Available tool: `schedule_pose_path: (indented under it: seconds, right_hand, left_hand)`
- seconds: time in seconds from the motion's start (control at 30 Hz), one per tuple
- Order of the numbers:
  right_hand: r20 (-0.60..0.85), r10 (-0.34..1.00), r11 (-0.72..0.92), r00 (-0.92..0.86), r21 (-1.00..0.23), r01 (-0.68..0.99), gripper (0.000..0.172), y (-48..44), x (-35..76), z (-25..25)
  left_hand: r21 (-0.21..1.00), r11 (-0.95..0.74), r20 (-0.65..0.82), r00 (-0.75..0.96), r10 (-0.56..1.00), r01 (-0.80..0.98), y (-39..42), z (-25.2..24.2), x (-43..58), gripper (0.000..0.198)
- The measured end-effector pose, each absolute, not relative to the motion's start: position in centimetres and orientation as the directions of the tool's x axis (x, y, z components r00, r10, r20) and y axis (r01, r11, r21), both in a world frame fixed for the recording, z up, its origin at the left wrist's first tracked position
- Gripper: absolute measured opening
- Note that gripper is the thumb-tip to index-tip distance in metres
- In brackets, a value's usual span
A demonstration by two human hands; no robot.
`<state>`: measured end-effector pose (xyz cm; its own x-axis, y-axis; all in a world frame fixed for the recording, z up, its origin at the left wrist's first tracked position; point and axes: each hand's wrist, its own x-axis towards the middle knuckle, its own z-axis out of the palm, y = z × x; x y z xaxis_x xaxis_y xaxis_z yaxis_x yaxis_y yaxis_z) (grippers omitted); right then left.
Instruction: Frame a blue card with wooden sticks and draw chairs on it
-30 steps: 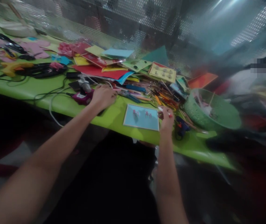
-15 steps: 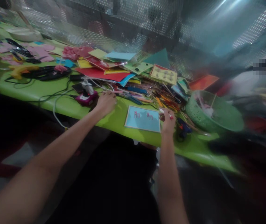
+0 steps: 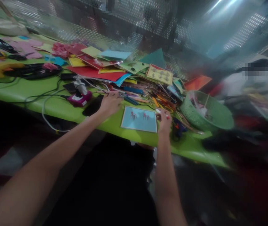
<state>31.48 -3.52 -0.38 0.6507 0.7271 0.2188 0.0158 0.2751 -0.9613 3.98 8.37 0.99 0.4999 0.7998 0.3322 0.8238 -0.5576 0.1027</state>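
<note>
A light blue card point(image 3: 139, 119) with two small red chair shapes on it lies near the front edge of the green table point(image 3: 54, 105). My right hand point(image 3: 164, 119) rests at the card's right edge, closed on a small white and red stick-like piece point(image 3: 161, 112). My left hand point(image 3: 110, 103) lies palm down just left of the card, its fingers curled over a heap of sticks and pens point(image 3: 134, 95); what it holds, if anything, is hidden.
Coloured paper sheets point(image 3: 96, 67) cover the back of the table. A pink glue gun stand point(image 3: 78, 97) with cables and a dark phone point(image 3: 93, 106) sit to the left. A green perforated bowl point(image 3: 206, 111) stands at the right, beside another person in white point(image 3: 254, 81).
My left hand has slid right, away from the pink stand toward the blue card. My right hand has stayed at the card's right edge. The view has shifted slightly.
</note>
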Motion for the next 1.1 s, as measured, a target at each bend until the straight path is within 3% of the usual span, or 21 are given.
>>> schedule_pose_path:
  seconds: [0.2, 0.43, 0.63, 1.1]
  right_hand:
    - [0.185, 0.74, 0.252, 0.646, -0.968, -0.011, 0.029, -3.4, 31.6, -0.4]
    - [0.143, 0.774, 0.233, 0.616, -0.97, -0.068, 0.031, -3.6, 31.6, -0.5]
    - [0.188, 0.779, 0.283, 0.598, -0.957, -0.067, 0.036, -3.7, 31.5, -0.4]
    - [0.186, 0.739, 0.291, 0.647, -0.955, -0.058, 0.035, -4.6, 31.3, 0.4]
  left_hand:
    - [0.251, -0.587, 0.328, 0.502, 0.8, 0.77, 6.3, 0.0, 4.5, 0.029]
    - [0.363, -0.637, 0.395, 0.507, 0.766, 0.68, 1.6, -1.4, 2.3, 0.035]
    - [0.396, -0.726, 0.394, 0.611, 0.687, 0.562, -2.8, -2.6, 1.7, 0.029]
    - [0.394, -0.694, 0.386, 0.577, 0.72, 0.602, -2.6, -2.0, 3.5, 0.028]
